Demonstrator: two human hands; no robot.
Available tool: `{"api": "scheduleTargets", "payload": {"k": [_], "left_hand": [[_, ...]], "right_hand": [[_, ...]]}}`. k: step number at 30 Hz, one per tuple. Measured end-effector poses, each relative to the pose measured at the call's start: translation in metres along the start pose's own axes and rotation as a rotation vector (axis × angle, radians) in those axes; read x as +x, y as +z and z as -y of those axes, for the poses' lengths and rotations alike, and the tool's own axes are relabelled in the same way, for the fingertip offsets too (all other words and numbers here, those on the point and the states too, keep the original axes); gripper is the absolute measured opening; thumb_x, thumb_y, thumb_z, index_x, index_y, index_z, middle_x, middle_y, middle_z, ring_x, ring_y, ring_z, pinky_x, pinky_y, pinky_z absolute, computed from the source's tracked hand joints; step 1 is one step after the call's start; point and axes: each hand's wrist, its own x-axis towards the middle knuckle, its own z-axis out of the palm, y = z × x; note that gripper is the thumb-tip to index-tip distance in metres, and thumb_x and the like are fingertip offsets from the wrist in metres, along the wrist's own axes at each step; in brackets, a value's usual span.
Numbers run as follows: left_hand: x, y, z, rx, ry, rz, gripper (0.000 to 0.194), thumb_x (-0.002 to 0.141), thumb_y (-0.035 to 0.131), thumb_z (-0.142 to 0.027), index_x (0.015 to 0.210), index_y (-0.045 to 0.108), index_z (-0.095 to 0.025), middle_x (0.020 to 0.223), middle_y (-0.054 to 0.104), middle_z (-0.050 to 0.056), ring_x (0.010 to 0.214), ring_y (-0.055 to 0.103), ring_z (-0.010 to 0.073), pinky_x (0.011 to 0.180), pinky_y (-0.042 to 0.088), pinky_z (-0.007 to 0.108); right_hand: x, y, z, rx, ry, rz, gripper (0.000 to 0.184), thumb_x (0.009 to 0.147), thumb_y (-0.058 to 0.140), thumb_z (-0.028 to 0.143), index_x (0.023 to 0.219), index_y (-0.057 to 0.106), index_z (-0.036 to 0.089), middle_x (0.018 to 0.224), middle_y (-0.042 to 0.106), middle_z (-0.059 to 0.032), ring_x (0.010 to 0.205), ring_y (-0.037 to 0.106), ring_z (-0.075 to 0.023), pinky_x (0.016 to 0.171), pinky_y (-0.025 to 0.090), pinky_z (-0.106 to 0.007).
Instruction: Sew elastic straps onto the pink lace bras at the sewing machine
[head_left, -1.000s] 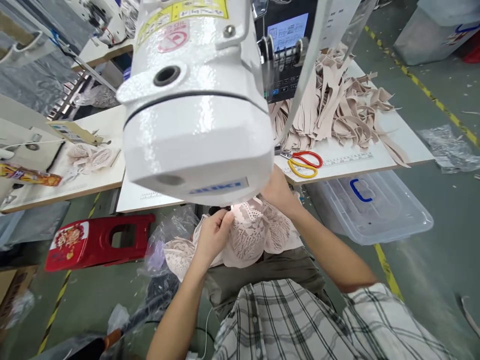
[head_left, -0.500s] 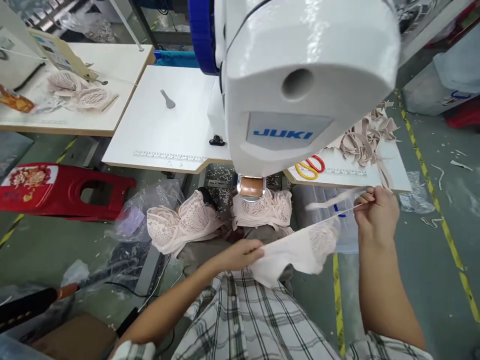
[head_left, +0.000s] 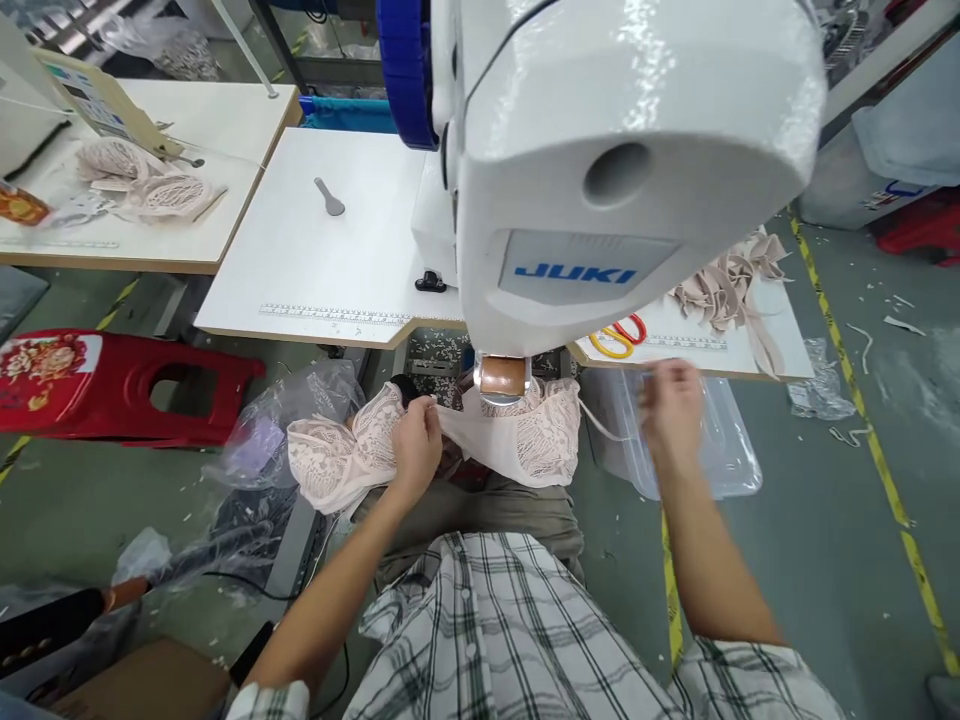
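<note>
My left hand (head_left: 417, 448) is closed on the pale fabric edge of a pink lace bra (head_left: 546, 436), pulled flat below the head of a white sewing machine (head_left: 637, 230). A thin strap (head_left: 604, 427) trails from the bra's right side towards my right hand (head_left: 671, 412). That hand is smeared by motion over a clear plastic box, so its fingers and anything in them cannot be made out. Another lace bra (head_left: 334, 460) lies on the left, beside my left hand. The machine head hides the upper part of the held bra.
Red and yellow scissors (head_left: 619, 336) and beige fabric strips (head_left: 727, 290) lie on the right tabletop. The clear box (head_left: 724, 450) stands beneath its edge. A grey spoon-shaped tool (head_left: 328, 198) rests on the left tabletop (head_left: 300, 260). Lower left is a red stool (head_left: 127, 385).
Both hands were at the machine, then stretched a bra piece out to the right. Now the left hand has brought it back under the machine head; the right hand has come inward.
</note>
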Motion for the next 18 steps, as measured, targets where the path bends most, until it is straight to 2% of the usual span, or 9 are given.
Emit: {"api": "scheduleTargets", "payload": {"k": [1,3,6,8,11,14,18], "left_hand": [[0.001,-0.001,-0.010,-0.010,0.047,0.041,0.022,0.092,0.044,-0.023,0.101,0.063,-0.016,0.090,0.071,0.010,0.082,0.067,0.0231,0.073,0.051,0.036],[0.001,-0.009,-0.032,-0.048,0.179,0.171,0.020,0.091,0.047,-0.024,0.093,0.067,-0.018,0.089,0.072,0.007,0.084,0.068,0.0205,0.076,0.052,0.032],[0.000,-0.027,-0.063,-0.117,0.400,0.356,0.026,0.096,0.045,-0.026,0.096,0.070,-0.018,0.087,0.073,0.006,0.078,0.067,0.0168,0.071,0.052,0.027],[-0.002,-0.036,-0.078,-0.098,0.461,0.424,0.023,0.097,0.051,-0.030,0.104,0.069,-0.017,0.090,0.073,0.007,0.076,0.067,0.0163,0.066,0.050,0.025],[-0.008,-0.042,-0.085,0.029,0.473,0.434,0.020,0.093,0.061,-0.035,0.097,0.068,-0.016,0.079,0.070,0.004,0.066,0.063,0.0144,0.057,0.045,0.023],[-0.014,-0.038,-0.082,0.158,0.535,0.405,0.029,0.099,0.050,-0.030,0.077,0.063,-0.017,0.064,0.061,0.000,0.056,0.056,0.0121,0.052,0.038,0.022],[-0.017,-0.034,-0.078,0.191,0.645,0.349,0.034,0.101,0.043,-0.027,0.075,0.061,-0.016,0.064,0.061,0.001,0.056,0.055,0.0122,0.052,0.037,0.023]], "right_hand": [[-0.016,0.018,-0.003,-0.024,-0.004,0.004,0.027,0.084,0.064,0.046,0.076,0.048,0.026,0.069,0.054,0.0024,0.048,0.034,-0.0105,0.044,0.028,-0.026],[-0.047,0.047,-0.005,-0.093,-0.017,0.133,0.021,0.078,0.071,0.038,0.078,0.055,0.023,0.073,0.060,0.0003,0.058,0.050,-0.0128,0.053,0.039,-0.027],[-0.076,0.069,0.002,-0.290,-0.090,0.417,0.015,0.084,0.063,0.035,0.082,0.055,0.022,0.075,0.063,0.0009,0.054,0.046,-0.0106,0.054,0.038,-0.025],[-0.082,0.072,0.011,-0.362,-0.138,0.524,0.014,0.089,0.057,0.034,0.084,0.052,0.023,0.070,0.060,0.0027,0.050,0.041,-0.0094,0.052,0.034,-0.024],[-0.080,0.072,0.020,-0.425,-0.192,0.631,0.010,0.091,0.054,0.031,0.087,0.051,0.023,0.069,0.060,0.0027,0.054,0.049,-0.0113,0.054,0.035,-0.024],[-0.076,0.073,0.025,-0.445,-0.176,0.673,0.008,0.091,0.055,0.030,0.094,0.056,0.022,0.081,0.067,-0.0009,0.066,0.059,-0.0144,0.058,0.038,-0.024],[-0.069,0.075,0.027,-0.376,-0.129,0.729,0.012,0.090,0.057,0.028,0.087,0.067,0.021,0.080,0.069,-0.0013,0.075,0.062,-0.0151,0.066,0.042,-0.025]]}}
